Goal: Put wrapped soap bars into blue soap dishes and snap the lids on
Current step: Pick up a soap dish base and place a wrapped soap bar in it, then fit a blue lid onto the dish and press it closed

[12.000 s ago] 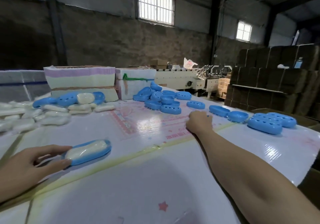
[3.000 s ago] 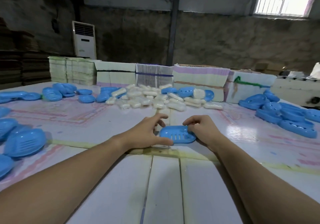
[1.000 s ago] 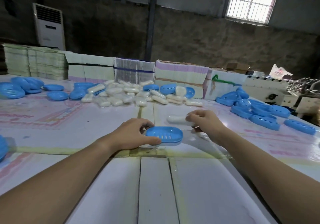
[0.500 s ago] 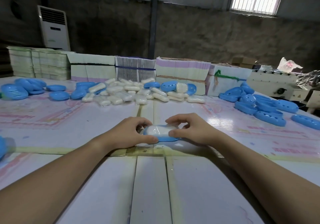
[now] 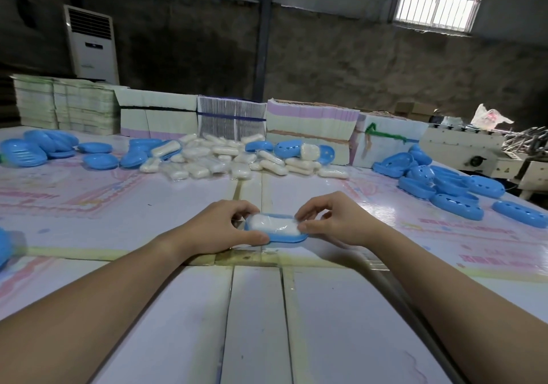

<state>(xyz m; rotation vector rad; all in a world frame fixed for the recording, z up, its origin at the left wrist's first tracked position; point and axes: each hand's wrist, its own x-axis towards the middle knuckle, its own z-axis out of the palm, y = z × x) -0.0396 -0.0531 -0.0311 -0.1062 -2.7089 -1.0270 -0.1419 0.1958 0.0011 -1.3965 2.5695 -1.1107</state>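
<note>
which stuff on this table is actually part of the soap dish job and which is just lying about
Part of the job:
- blue dish with a wrapped soap bar in it, left hand and right hand holding its ends
- pile of wrapped soaps
- perforated blue lids on the right
- spare blue dishes on the left

Just lying about:
- stacks of flat cartons
- standing air conditioner
- machine at far right

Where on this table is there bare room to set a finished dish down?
Bare table lies between the forearms, near the person. Another free patch lies left of the left hand, before the soap pile. Right of the right hand is open up to the blue lids. The far edge is crowded.
</note>
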